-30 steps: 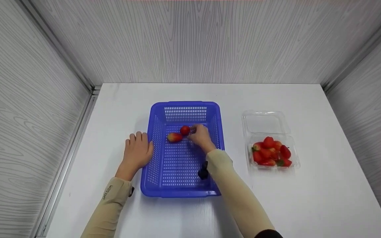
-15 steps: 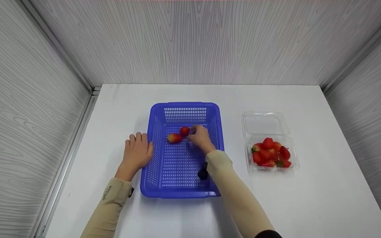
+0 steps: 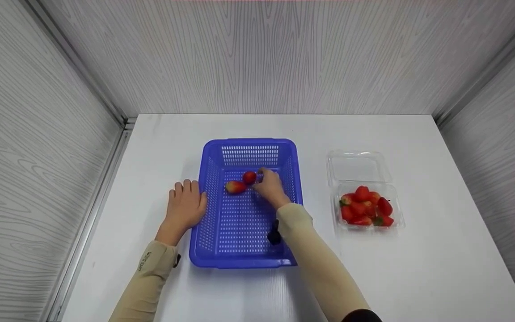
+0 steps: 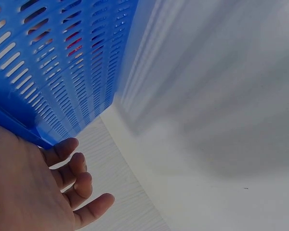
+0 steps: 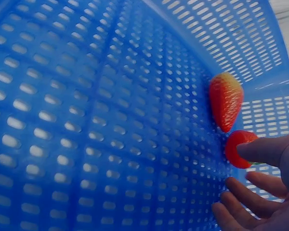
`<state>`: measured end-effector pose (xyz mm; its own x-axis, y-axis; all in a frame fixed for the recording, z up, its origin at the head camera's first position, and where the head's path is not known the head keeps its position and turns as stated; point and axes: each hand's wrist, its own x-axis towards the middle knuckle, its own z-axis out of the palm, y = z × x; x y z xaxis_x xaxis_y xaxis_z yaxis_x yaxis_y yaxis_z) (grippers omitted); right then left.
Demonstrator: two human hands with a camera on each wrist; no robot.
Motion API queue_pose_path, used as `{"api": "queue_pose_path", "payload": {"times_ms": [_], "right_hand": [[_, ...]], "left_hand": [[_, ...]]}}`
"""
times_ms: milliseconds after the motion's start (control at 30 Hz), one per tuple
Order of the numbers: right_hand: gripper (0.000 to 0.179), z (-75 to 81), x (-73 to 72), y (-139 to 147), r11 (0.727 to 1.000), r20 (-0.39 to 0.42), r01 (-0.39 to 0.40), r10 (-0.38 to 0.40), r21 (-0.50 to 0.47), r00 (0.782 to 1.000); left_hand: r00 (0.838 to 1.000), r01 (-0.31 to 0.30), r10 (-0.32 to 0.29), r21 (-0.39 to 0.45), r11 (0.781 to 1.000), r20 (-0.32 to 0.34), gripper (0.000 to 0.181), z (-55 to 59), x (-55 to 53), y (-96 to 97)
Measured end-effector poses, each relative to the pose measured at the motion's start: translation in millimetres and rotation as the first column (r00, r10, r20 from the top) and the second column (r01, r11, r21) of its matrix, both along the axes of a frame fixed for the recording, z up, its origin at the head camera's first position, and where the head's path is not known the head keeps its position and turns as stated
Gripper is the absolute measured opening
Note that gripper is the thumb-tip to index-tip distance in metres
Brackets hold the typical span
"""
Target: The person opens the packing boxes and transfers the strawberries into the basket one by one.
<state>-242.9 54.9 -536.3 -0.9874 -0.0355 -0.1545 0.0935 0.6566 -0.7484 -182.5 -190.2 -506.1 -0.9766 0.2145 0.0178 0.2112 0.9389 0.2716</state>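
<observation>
Inside the blue plastic basket (image 3: pixel 242 260), two strawberries lie close together. One is a yellow-shouldered strawberry (image 3: pixel 236 187), seen pointing downward in the right wrist view; the other is a round red strawberry (image 3: pixel 249 177). My right hand (image 3: pixel 271 185) reaches into the basket with its fingers spread beside the round one. In the right wrist view its thumb (image 5: pixel 260 150) overlaps that strawberry while the other fingers stand apart from it. On the basket's left rim rests my left hand (image 3: pixel 186 205), fingers extended and relaxed, also seen below the rim in its wrist view (image 4: pixel 33 178).
To the right of the basket, a clear plastic clamshell box (image 3: pixel 398 213) stands with its lid (image 3: pixel 358 165) folded back, holding several strawberries (image 3: pixel 365 208). Wood-grain panels (image 3: pixel 257 58) enclose the white table (image 3: pixel 445 250) at the back and both sides.
My right hand stays beside the round strawberry, its fingertips parted slightly more than before. The left hand and the clamshell box keep their places.
</observation>
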Motion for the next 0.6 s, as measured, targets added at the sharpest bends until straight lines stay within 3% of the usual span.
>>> {"api": "queue_pose_path", "payload": {"times_ms": [167,333,600], "right_hand": [[0.063,-0.8,1.1,-8.5,0.989,0.025,-0.067,0.065,0.133,0.998],[0.053,-0.8,2.0,-9.5,0.954,0.041,-0.120,0.113,0.276,0.993],[0.042,-0.3,2.5,-8.2,0.945,0.003,-0.124,0.129,0.302,0.992]], "left_hand": [[1.000,-0.004,0.004,-0.001,1.000,-0.007,0.036,-0.9,3.1,-3.3],[1.000,0.004,-0.004,0.005,1.000,-0.005,0.036,-0.5,3.5,-0.1],[1.000,0.001,-0.001,0.007,1.000,0.000,0.036,0.1,1.3,-0.2]]}}
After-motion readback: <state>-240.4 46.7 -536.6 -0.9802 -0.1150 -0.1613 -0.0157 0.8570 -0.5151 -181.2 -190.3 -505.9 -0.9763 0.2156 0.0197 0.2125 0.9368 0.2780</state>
